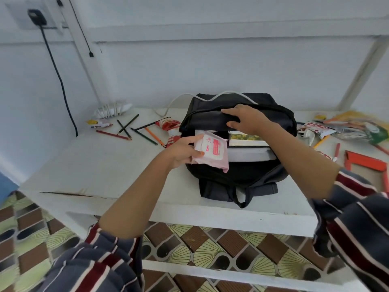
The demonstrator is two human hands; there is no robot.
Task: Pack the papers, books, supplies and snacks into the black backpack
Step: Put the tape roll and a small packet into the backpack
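Gripping pink-labelled pack (211, 152), left hand (182, 151)

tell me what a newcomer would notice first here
The open black backpack sits mid-way along the white table, with books showing inside. The left grip holds a pink-and-white wipes pack at its mouth, while the right grip holds the upper flap back. Coloured pencils lie scattered to the left, snack wrappers to the right.
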